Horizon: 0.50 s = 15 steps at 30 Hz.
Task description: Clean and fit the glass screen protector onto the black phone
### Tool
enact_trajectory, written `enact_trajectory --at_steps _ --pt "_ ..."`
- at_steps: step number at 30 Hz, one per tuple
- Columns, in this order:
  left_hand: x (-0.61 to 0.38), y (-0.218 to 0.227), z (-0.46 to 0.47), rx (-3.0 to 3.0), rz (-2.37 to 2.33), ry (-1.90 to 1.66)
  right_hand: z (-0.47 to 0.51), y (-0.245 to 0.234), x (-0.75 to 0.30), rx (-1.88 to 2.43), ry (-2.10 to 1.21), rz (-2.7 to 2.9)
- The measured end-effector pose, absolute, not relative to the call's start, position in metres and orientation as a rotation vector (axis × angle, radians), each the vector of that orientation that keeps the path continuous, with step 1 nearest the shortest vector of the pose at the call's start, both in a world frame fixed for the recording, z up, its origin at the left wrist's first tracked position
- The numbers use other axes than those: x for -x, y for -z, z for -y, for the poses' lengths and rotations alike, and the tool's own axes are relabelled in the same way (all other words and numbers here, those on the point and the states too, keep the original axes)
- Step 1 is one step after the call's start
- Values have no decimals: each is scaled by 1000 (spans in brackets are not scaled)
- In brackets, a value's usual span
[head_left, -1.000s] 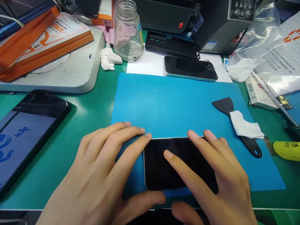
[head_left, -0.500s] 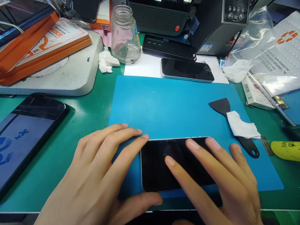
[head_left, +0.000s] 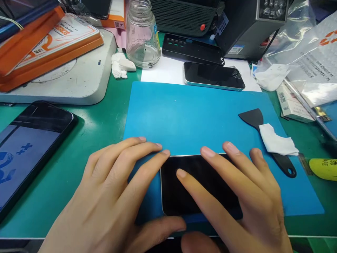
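Observation:
A smartphone (head_left: 171, 193) with a dark screen lies face up on the blue mat (head_left: 158, 112). My left hand (head_left: 113, 189) braces its left end, index fingertip at the upper left corner and thumb along the near edge. Over the screen is my right hand (head_left: 244, 196), fingers spread. Its index fingertip rests on or just above the glass, and the other fingertips reach toward the far edge. The right part of the phone is hidden under this hand. A black plastic scraper (head_left: 279, 163) with white tissue (head_left: 276, 140) around its handle lies to the right.
At left are a larger lit phone (head_left: 34, 147) and a white platform (head_left: 86, 84) bearing orange boxes (head_left: 71, 42). Behind the mat stand a glass jar (head_left: 143, 42), another phone (head_left: 213, 75) and a black phone case (head_left: 192, 49). A yellow-handled tool (head_left: 323, 168) lies far right.
My right hand has moved left across the screen, its index fingertip now nearer the phone's left end. My left hand keeps its place on the phone. The view has shifted slightly.

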<state>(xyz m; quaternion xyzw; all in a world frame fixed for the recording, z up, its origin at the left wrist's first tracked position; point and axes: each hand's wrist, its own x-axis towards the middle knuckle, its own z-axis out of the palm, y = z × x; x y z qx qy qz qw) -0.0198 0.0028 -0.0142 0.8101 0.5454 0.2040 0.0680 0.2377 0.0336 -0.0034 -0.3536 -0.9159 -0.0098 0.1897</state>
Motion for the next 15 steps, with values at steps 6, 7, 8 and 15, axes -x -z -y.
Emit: enact_trajectory --at_steps 6,7,8,15 --pt "22 13 -4 -2425 -1612 -641 -35 1 -242 816 50 2647" --pt "22 13 -3 -2426 -1614 -641 -35 2 -244 823 39 2644" --pt "22 13 -3 -2431 -1615 -639 -34 2 -245 845 23 2636" --pt "24 16 -2 -2429 -1637 -624 -26 9 -255 849 66 2567"
